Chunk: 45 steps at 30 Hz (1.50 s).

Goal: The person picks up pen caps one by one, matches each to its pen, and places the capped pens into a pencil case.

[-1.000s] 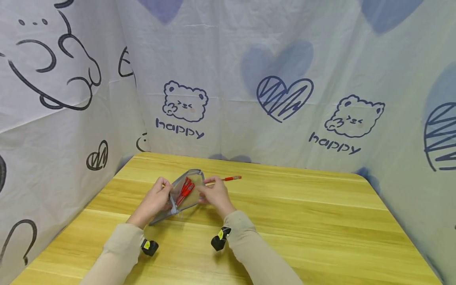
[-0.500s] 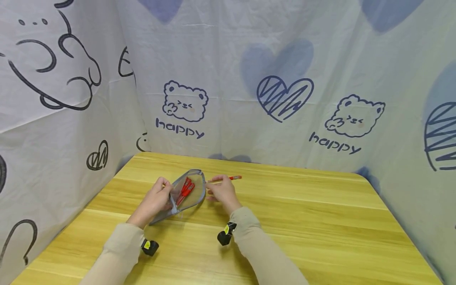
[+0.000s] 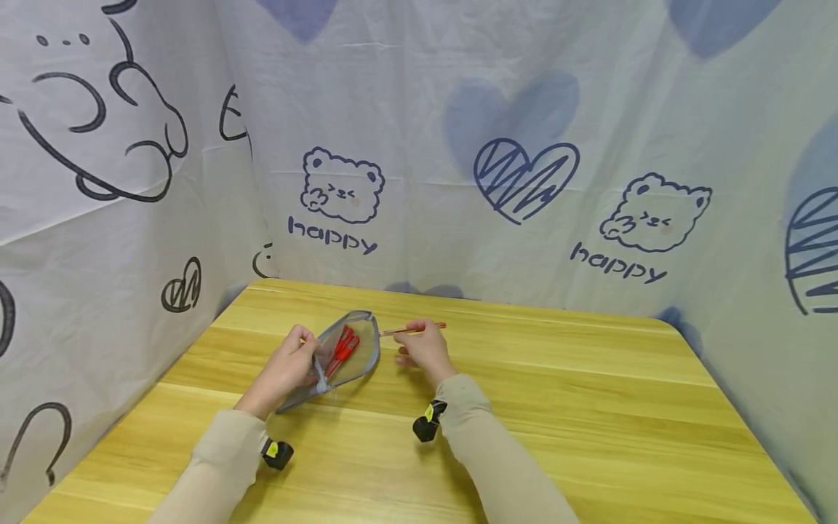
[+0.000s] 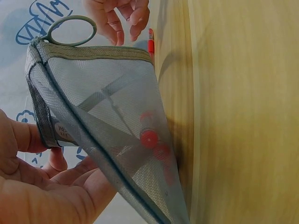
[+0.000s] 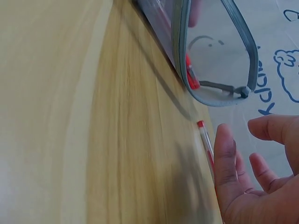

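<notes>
My left hand [image 3: 288, 364] grips the side of a grey mesh zip pouch [image 4: 107, 93], fingers and thumb on its edge. The pouch's mouth [image 5: 252, 60] gapes toward the right. Several red pens [image 3: 342, 348] lie inside, showing through the mesh. One more red pen [image 3: 396, 332] lies on the table just right of the mouth, its clear barrel toward the pouch. My right hand [image 3: 424, 349] is over that pen, thumb and fingers apart with nothing between them. In the right wrist view, the loose pen [image 5: 205, 142] runs behind the right fingers [image 5: 226, 158].
A wood-grain table [image 3: 589, 407] lies under everything. White printed cloth [image 3: 419, 240] hangs along its back and sides. Each wrist carries a small black camera; the right one [image 3: 425, 428] hangs close over the table.
My right hand has let go of the pouch's rim and moved right, over the loose pen. The left hand and the pouch have stayed in place.
</notes>
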Available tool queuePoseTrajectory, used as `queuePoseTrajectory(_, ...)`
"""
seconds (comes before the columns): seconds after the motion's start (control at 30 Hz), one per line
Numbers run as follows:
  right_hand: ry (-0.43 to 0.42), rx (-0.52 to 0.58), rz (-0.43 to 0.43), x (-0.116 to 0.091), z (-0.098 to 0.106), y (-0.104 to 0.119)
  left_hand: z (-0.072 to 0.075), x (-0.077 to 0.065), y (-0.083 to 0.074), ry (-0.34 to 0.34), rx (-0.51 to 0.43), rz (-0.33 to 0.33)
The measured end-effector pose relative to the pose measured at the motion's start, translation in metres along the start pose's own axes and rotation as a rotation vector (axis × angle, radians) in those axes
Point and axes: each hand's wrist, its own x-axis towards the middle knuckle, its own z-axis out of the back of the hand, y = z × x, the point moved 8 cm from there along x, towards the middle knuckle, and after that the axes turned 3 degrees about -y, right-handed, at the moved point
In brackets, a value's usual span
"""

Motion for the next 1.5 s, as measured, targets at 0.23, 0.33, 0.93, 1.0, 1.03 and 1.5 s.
queuePoseTrajectory(0.23, -0.029, -0.033, -0.003, 0.012, 0.009, -0.005, -0.001, -0.001, 0.001, -0.002, 0.000, 0.002)
queuePoseTrajectory(0.33, -0.040, -0.057, -0.012, 0.016, 0.014, -0.006, -0.002, -0.001, 0.001, -0.006, 0.002, 0.006)
queuePoseTrajectory(0.93, -0.075, -0.147, -0.044, 0.030, 0.017, -0.013, -0.003, 0.001, 0.004, 0.004, -0.017, 0.007)
queuePoseTrajectory(1.0, -0.074, -0.169, -0.042, 0.030, 0.015, -0.011, -0.002, 0.002, 0.004, 0.006, -0.013, 0.009)
queuePoseTrajectory(1.03, -0.071, -0.179, -0.041, 0.031, 0.014, -0.010, -0.002, 0.002, 0.004, 0.008, -0.013, 0.007)
queuePoseTrajectory(1.5, -0.029, -0.219, -0.052, 0.036, 0.008, -0.005, 0.003, 0.001, 0.000, 0.005, 0.011, 0.003)
